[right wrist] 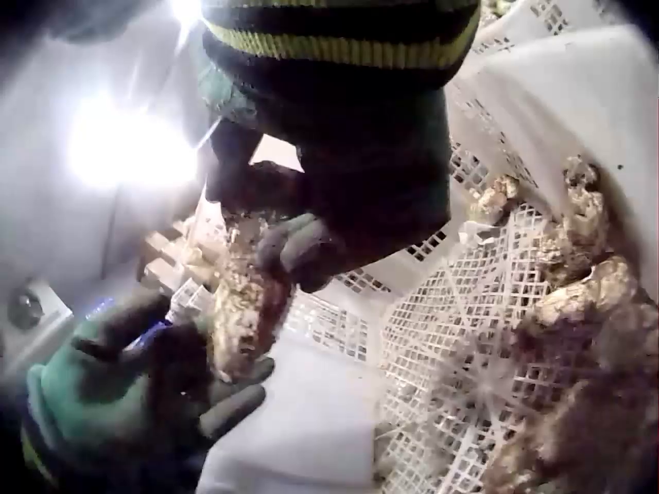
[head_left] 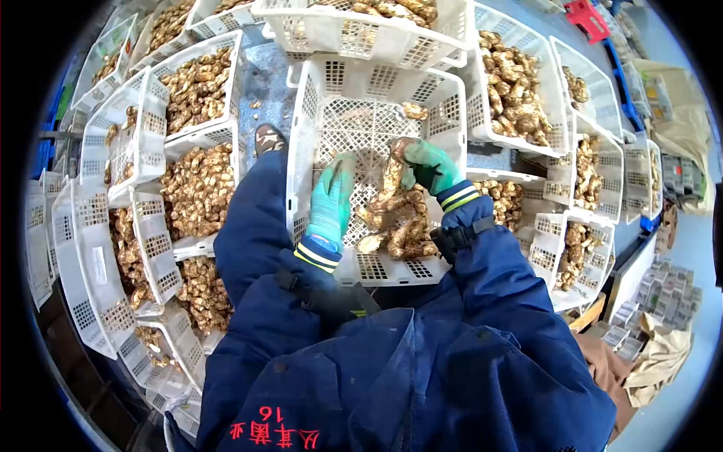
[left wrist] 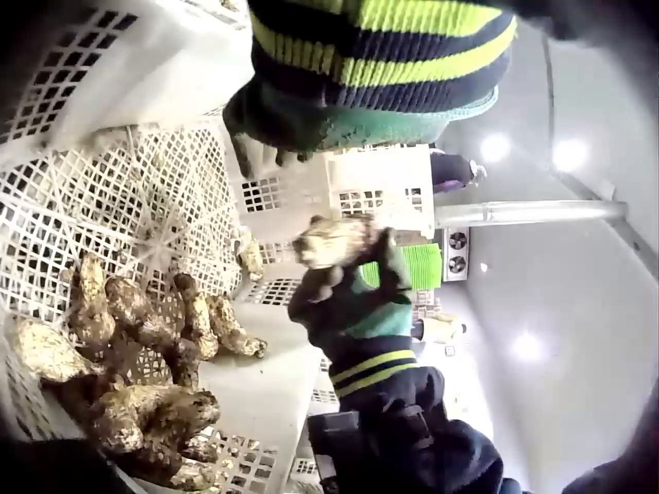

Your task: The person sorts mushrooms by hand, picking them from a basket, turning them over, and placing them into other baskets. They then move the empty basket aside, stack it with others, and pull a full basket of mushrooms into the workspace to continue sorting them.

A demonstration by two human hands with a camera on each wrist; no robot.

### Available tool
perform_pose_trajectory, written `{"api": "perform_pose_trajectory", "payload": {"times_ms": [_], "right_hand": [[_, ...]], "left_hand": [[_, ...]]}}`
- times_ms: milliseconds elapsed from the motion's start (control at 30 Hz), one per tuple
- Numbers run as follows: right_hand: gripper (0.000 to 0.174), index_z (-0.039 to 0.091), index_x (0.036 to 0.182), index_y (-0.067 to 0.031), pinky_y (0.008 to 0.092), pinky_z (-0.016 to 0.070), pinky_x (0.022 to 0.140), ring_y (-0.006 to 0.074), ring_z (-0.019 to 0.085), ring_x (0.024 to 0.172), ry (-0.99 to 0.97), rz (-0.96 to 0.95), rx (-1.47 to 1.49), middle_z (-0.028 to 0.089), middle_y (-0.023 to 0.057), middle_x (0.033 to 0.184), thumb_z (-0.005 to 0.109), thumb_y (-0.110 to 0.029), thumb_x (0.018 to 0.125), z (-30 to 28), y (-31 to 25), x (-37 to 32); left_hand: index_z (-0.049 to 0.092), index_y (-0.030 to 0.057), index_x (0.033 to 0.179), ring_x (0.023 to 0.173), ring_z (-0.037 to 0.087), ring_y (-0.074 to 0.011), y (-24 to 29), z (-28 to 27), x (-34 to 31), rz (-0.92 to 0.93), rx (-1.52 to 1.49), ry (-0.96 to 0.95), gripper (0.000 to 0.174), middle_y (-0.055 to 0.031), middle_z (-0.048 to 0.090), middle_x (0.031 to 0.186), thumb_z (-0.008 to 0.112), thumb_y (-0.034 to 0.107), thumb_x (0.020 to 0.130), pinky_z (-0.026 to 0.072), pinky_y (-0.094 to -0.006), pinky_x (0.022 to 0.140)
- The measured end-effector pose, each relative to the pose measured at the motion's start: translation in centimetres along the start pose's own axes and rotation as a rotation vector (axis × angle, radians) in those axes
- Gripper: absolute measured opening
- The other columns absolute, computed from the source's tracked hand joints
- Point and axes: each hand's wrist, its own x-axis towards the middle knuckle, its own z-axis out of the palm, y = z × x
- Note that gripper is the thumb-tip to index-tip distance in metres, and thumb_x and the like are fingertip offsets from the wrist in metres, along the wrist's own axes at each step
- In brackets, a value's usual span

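Over a white perforated crate (head_left: 303,162), my right hand (head_left: 433,166), in a green glove with dark fingers, grips a thick, brown, soil-specked mushroom (head_left: 392,172). In the right wrist view the mushroom's pale lower end (right wrist: 239,334) hangs down beside the left hand (right wrist: 113,396), whose fingers are spread and loosely bent. From above, my gloved left hand (head_left: 331,200) hovers over the crate's left side with nothing in its grasp. Several knobbly mushrooms (left wrist: 144,412) lie heaped in the near right of the crate. A single small one (head_left: 413,111) sits by its far wall.
Crates full of mushrooms flank the working crate, one at left (head_left: 197,188) and one at right (head_left: 516,94). Another white crate (head_left: 361,39) stands right behind it. A shoe (head_left: 269,139) shows on the blue floor (head_left: 263,83). Crates are stacked further left, and a red stool (head_left: 587,20) stands far right.
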Motion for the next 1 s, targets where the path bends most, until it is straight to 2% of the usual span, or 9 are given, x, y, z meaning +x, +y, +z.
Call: {"api": "perform_pose_trajectory", "payload": {"times_ms": [100, 167, 267, 500, 567, 667, 700, 833, 1000], "right_hand": [[0.032, 0.051, 0.118, -0.0011, 0.0336, 0.0519, 0.066, 0.0195, 0.061, 0.073, -0.201, -0.114, 0.491, 0.056, 0.0019, 0.077, 0.052, -0.017, 0.090, 0.6, -0.4, -2.7], [0.034, 0.051, 0.119, -0.0010, 0.0348, 0.0518, 0.069, 0.0207, 0.061, 0.077, -0.268, -0.169, 0.583, 0.058, 0.0044, 0.084, 0.051, -0.018, 0.090, 1.4, -0.9, -3.6], [0.036, 0.051, 0.122, -0.0009, 0.0365, 0.0516, 0.074, 0.0226, 0.061, 0.083, -0.274, -0.225, 0.632, 0.060, 0.0081, 0.093, 0.050, -0.020, 0.091, 2.4, -1.0, -4.1], [0.028, 0.059, 0.109, -0.0007, 0.0363, 0.0497, 0.085, 0.0212, 0.060, 0.093, 0.114, -0.170, 0.174, 0.062, 0.0085, 0.102, 0.053, -0.020, 0.090, 4.0, 1.1, -6.3], [0.027, 0.060, 0.102, -0.0020, 0.0293, 0.0432, 0.068, 0.0138, 0.053, 0.075, -0.067, -0.234, 0.044, 0.060, 0.0026, 0.087, 0.049, -0.025, 0.094, 7.2, 0.5, -7.8], [0.033, 0.060, 0.110, -0.0025, 0.0268, 0.0433, 0.068, 0.0121, 0.054, 0.077, 0.075, -0.237, -0.018, 0.061, 0.0009, 0.092, 0.047, -0.029, 0.096, 7.4, 3.4, -5.4], [0.032, 0.055, 0.117, 0.0011, 0.0311, 0.0493, 0.086, 0.0203, 0.060, 0.096, 0.082, -0.248, 0.235, 0.058, 0.0093, 0.112, 0.052, -0.022, 0.094, 7.8, 3.6, -5.0], [0.027, 0.061, 0.106, -0.0023, 0.0257, 0.0494, 0.068, 0.0133, 0.061, 0.076, 0.214, -0.156, 0.395, 0.064, 0.0035, 0.094, 0.058, -0.023, 0.090, 8.1, 1.0, -5.0], [0.031, 0.061, 0.107, 0.0052, 0.0339, 0.0528, 0.081, 0.0211, 0.064, 0.094, 0.106, -0.236, 0.218, 0.065, 0.0172, 0.102, 0.060, -0.020, 0.089, 1.1, 0.2, -5.3]], "left_hand": [[0.038, 0.0015, 0.135, 0.104, 0.058, -0.0270, 3.5, 3.1, -1.5, -0.420, -0.467, -0.150, 0.061, -0.0115, 0.053, 0.123, 0.053, 0.042, 0.092, 0.0515, -0.0362, 0.081], [0.036, 0.0029, 0.137, 0.098, 0.061, -0.0295, 3.2, 2.4, -0.8, -0.636, -0.709, -0.704, 0.068, -0.0142, 0.057, 0.117, 0.056, 0.045, 0.089, 0.0518, -0.0330, 0.077], [0.036, 0.0042, 0.137, 0.092, 0.063, -0.0290, 1.1, 1.6, -1.1, -0.614, -0.855, -0.892, 0.063, -0.0159, 0.061, 0.108, 0.057, 0.040, 0.090, 0.0519, -0.0304, 0.071], [0.055, 0.0085, 0.106, 0.069, 0.059, -0.0190, 3.3, 1.5, -1.3, -0.559, -0.577, -0.358, 0.016, -0.0230, 0.063, 0.096, 0.055, 0.015, 0.091, 0.0397, -0.0170, 0.049], [0.055, 0.0065, 0.115, 0.068, 0.061, -0.0193, 1.7, 1.3, -1.0, -0.594, -0.302, -0.260, 0.028, -0.0215, 0.065, 0.096, 0.058, 0.019, 0.090, 0.0452, -0.0231, 0.050], [0.048, -0.0019, 0.127, 0.067, 0.059, -0.0141, 1.9, 4.0, -2.5, 0.068, 0.314, -0.028, 0.044, -0.0136, 0.061, 0.110, 0.061, 0.011, 0.088, 0.0491, -0.0241, 0.056], [0.044, -0.0020, 0.131, 0.067, 0.057, -0.0115, 1.4, 3.8, -2.3, 0.042, 0.266, -0.019, 0.051, -0.0113, 0.060, 0.112, 0.064, 0.009, 0.085, 0.0485, -0.0232, 0.056], [0.039, 0.0005, 0.137, 0.074, 0.059, -0.0136, 3.5, 4.3, -2.7, 0.071, 0.243, -0.066, 0.058, -0.0106, 0.061, 0.111, 0.064, 0.006, 0.085, 0.0499, -0.0252, 0.062], [0.031, 0.0015, 0.140, 0.055, 0.060, -0.0154, 6.2, 2.1, -0.5, -0.138, -0.063, 0.186, 0.053, -0.0138, 0.065, 0.080, 0.051, 0.022, 0.095, 0.0481, -0.0240, 0.050]]}}
